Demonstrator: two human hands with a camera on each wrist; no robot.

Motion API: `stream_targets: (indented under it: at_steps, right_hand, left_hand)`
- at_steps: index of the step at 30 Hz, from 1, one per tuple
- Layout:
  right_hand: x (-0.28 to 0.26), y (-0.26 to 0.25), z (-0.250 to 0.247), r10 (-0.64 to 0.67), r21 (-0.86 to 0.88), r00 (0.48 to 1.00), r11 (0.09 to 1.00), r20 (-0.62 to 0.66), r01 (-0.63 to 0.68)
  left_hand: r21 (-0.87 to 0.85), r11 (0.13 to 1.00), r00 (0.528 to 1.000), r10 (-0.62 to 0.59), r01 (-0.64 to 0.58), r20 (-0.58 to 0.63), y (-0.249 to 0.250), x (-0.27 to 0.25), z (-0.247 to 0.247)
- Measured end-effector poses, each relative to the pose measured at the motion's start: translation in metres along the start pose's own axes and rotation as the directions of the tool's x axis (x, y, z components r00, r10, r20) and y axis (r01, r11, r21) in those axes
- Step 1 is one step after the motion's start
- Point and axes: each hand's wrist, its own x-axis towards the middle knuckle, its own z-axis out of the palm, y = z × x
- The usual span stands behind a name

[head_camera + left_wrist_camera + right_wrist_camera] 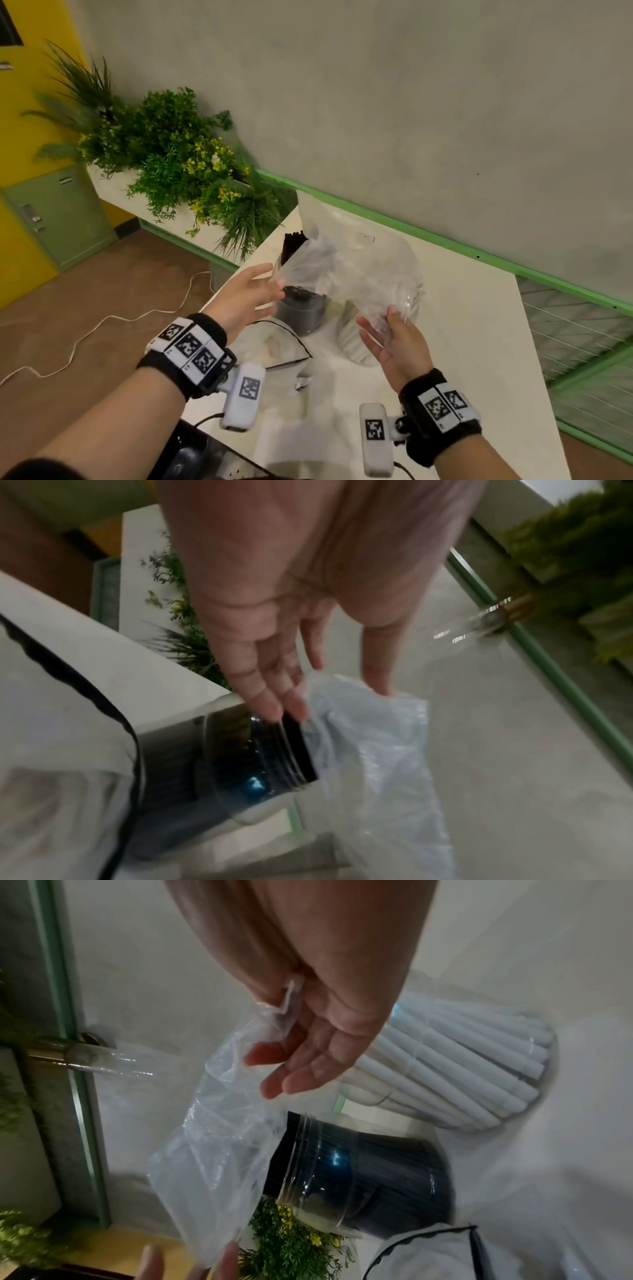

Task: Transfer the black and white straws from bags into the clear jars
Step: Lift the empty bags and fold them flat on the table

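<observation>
Head view | white table point(462, 359) | grey wall point(411, 102) | corner plants point(164, 150)

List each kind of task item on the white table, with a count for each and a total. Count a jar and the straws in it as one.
Jar of black straws: 1
Jar of white straws: 1
Clear plastic bag, held up between the left hand and the right hand: 1
Total: 3
</observation>
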Motion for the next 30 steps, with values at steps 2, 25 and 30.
stream_targets:
  at_steps: [2,25,30]
  right_hand:
    - [0.0,0.001,-0.003,-0.006,-0.074,1.0,0.997,-0.001,0.006]
    - [0.004,-0.011,-0.066,-0.125,-0.72,0.986,0.674,0.109,0.165]
    - [0.007,-0.01,-0.071,-0.146,-0.74,0.983,0.647,0.115,0.183]
  left_hand:
    - [0.034,0.999,0.997,0.04,-0.038,-0.072,-0.005,0.005,0.001]
    - [0.164,0.958,0.972,-0.232,0.236,-0.044,-0.036,0.007,-0.038]
    - [0.137,0.971,0.979,-0.19,0.198,-0.069,-0.025,0.008,-0.029]
